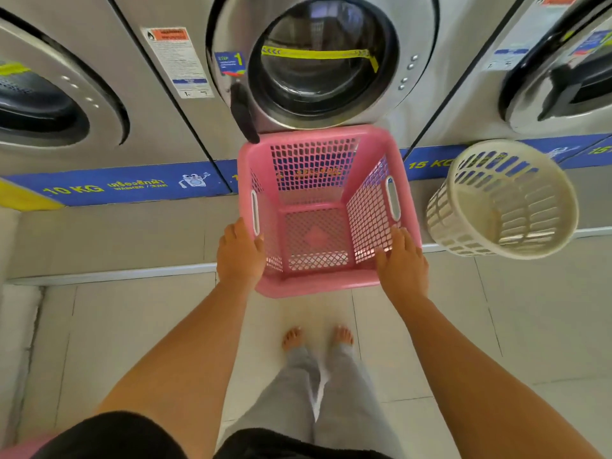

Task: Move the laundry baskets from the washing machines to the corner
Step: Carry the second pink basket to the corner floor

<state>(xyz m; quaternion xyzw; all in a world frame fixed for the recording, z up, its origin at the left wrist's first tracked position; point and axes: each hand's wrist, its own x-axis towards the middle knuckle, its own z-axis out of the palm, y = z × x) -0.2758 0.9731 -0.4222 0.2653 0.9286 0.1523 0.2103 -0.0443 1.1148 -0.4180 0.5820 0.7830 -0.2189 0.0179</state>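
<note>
Both hands are on the near rim of the pink basket [318, 240]: the left hand [240, 253] wraps the near-left corner just below the side handle slot, the right hand [402, 260] lies over the near-right corner, fingers hooked inside. The basket stands on the raised ledge [109, 240] directly under the middle washing machine [318, 58], and it is empty. The lift looks best done evenly from both sides, drawing it clear of the door handle [243, 114] above its far-left corner. A round white basket [503, 200], also empty, sits tilted just to the right, still awaiting its turn.
</note>
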